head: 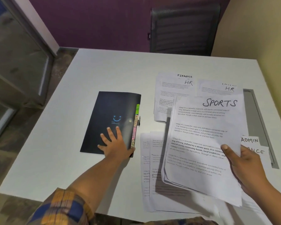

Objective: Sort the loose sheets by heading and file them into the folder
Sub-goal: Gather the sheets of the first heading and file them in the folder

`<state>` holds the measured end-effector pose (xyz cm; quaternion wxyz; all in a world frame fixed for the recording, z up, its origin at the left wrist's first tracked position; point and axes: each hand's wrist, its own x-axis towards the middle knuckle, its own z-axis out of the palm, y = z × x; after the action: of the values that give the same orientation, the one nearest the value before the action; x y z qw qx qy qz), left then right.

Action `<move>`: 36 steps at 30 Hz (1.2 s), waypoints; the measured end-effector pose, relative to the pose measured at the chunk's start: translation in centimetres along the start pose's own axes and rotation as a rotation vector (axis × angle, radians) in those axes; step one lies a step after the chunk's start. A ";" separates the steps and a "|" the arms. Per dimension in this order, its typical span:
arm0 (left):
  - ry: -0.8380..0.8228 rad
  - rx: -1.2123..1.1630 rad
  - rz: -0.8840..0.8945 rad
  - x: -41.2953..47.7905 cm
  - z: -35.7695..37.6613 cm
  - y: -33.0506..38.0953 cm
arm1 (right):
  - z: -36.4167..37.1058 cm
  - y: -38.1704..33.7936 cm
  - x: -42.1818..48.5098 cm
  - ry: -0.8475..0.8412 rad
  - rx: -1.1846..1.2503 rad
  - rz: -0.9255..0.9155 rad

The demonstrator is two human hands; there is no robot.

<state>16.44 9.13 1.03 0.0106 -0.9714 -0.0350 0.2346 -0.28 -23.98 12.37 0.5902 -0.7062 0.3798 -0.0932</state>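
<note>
Soft overhead light, dark shadow under the lifted sheets (pixel 201 143), wide-angle warp at edges.

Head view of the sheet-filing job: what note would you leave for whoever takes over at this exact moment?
Left hand: flat on the closed dark folder, thumb at its tabbed edge.
Right hand: grips the SPORTS stack, held above other sheets.
On the table: far side, one HR sheet over a FINANCE sheet, a second HR sheet beside it; ADMIN sheet at right; headings under the stack hidden.
Done: nothing visibly filed; folder shut.
Left: open folder, file SPORTS, then sort and file the rest.
</note>
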 end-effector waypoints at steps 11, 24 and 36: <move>-0.095 -0.010 0.026 0.2 -0.4 0.3 | -0.2 1.2 -0.1 -0.017 -0.020 0.030; 0.059 0.324 0.415 -0.1 -1.2 -5.7 | -0.3 1.4 0.4 -0.017 0.054 0.021; 0.147 0.402 0.658 -2.5 -5.8 -7.0 | 1.2 0.4 1.1 -0.088 0.107 -0.027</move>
<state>16.40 15.89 7.59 0.1271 -0.9234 0.3260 0.1575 1.01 -23.75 11.32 0.6419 -0.6821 0.3384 -0.0903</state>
